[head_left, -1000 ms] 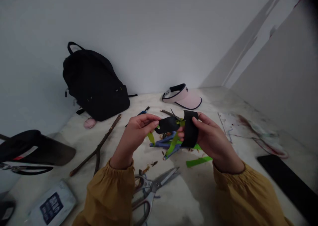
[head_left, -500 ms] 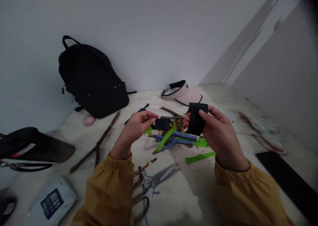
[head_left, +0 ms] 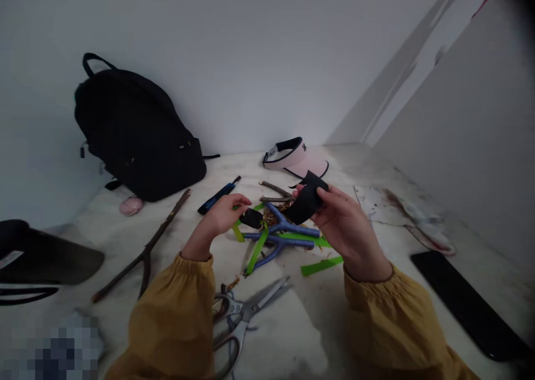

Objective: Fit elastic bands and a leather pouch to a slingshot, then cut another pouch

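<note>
My left hand (head_left: 219,218) is closed, thumb against fingers, on a small black strip (head_left: 252,218), with bright green strips (head_left: 256,252) close beside it. My right hand (head_left: 349,227) grips a wider black strip (head_left: 308,198) that curves down to the left; whether it is cloth or tape I cannot tell. Below and between the hands lie forked sticks wrapped in purple-blue (head_left: 284,240). Dry brown shreds (head_left: 273,215) show behind them, partly covered. Open-bladed scissors (head_left: 251,310) rest on the white surface near my left sleeve.
A black backpack (head_left: 137,135) leans on the wall at left, with a pink round object (head_left: 131,205) before it. Also around are a bare forked stick (head_left: 146,252), a dark tumbler (head_left: 50,254), a pink visor (head_left: 296,157), a blue-black pouch (head_left: 218,197) and a black phone-like slab (head_left: 463,302).
Both hands have shifted left in view along with the whole scene. The right strip has tilted and now slopes toward the sticks. The left strip has dropped slightly.
</note>
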Tool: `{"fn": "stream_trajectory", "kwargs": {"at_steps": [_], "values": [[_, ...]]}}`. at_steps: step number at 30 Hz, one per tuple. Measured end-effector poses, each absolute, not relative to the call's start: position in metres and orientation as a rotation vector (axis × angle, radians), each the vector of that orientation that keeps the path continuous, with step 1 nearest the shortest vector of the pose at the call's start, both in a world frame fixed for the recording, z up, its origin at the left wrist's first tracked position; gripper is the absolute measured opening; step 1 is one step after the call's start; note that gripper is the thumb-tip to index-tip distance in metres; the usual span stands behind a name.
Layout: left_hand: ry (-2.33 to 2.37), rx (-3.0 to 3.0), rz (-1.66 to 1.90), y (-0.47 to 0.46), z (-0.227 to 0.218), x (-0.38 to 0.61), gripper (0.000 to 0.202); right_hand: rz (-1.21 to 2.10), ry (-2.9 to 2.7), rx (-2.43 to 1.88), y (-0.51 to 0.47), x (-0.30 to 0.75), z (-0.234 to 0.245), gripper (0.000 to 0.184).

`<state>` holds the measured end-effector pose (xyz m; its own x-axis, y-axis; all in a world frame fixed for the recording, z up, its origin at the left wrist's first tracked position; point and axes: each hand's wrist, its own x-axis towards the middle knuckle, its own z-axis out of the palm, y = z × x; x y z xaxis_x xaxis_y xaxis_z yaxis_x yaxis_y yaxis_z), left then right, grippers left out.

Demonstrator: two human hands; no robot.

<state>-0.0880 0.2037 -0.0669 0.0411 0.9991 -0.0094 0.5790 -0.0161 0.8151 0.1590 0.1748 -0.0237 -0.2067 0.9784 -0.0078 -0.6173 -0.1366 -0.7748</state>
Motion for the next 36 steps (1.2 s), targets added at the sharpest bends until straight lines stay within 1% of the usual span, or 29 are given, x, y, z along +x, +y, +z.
{"fn": "stream_trajectory", "kwargs": {"at_steps": [5, 10, 19, 25, 36], "values": [[1.519, 1.675, 0.816, 0.197, -0.056, -0.088, 0.028, 1.704, -0.578, -0.617, 0.18, 0.163, -0.022, 0.017], [1.433, 1.641, 0.864, 0.187, -0.041, -0.085, 0.028, 1.766, -0.495, -0.583, 0.183, 0.165, -0.023, 0.021], [1.403, 1.536, 1.097, 0.173, -0.027, -0.071, 0.019, 1.68, -0.638, -0.619, 0.182, 0.166, -0.03, 0.02], [1.364, 1.436, 1.267, 0.168, -0.023, -0.063, 0.017, 1.66, -0.665, -0.63, 0.179, 0.162, -0.03, 0.02], [1.301, 1.408, 1.341, 0.163, -0.016, -0.053, 0.014, 1.697, -0.58, -0.6, 0.17, 0.15, -0.024, 0.019]]}}
